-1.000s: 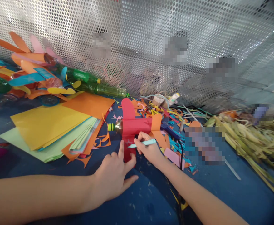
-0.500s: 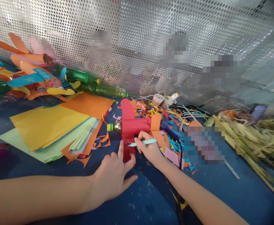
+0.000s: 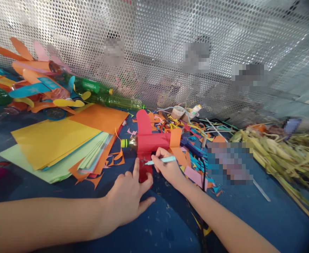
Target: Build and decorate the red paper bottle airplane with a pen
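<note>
A bottle wrapped in red paper (image 3: 154,141) lies on its side at the centre, its yellow-green cap (image 3: 124,143) pointing left. One red paper wing (image 3: 144,122) extends away from me; the nearer red wing (image 3: 144,173) lies between my hands. Fingers spread, my left hand (image 3: 129,196) rests against this nearer wing, with the index fingertip at its left edge. In my right hand (image 3: 167,168) is a light blue pen (image 3: 165,160), its tip on the red wing. Orange paper pieces (image 3: 175,137) are attached at the bottle's right end.
Stacked coloured paper (image 3: 56,140) lies left, with paper-winged bottle models (image 3: 49,88) behind. Paper scraps (image 3: 194,158), a glue bottle (image 3: 196,110) and a black cable (image 3: 204,172) are right of centre. Dried husks (image 3: 273,151) lie far right, before a perforated metal panel (image 3: 154,42).
</note>
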The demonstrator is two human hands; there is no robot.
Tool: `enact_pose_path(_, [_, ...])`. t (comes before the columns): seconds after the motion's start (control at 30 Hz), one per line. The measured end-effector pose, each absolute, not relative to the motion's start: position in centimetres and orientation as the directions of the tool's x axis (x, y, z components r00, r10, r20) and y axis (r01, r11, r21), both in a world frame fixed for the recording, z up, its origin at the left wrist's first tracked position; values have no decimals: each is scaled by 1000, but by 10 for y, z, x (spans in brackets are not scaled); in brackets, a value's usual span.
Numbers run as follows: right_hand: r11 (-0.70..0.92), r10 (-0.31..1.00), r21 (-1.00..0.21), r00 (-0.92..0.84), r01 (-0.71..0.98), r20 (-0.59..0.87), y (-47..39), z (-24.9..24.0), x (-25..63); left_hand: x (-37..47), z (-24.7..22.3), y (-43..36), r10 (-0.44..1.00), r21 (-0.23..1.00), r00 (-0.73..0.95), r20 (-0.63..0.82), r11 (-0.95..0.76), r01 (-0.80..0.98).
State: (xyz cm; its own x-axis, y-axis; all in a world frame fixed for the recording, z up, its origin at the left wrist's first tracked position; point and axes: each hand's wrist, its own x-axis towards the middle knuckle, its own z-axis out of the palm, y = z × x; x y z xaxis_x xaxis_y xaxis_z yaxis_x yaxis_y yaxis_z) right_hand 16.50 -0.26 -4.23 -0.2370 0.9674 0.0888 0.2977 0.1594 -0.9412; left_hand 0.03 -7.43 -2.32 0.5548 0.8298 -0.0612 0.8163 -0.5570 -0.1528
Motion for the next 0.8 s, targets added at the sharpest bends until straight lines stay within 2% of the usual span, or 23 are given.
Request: enact_pose_path(0.8, [181,953,-948,-284,261,104,-1,-45,166,1,-24,-74,831,-165,551,-74,-555,815])
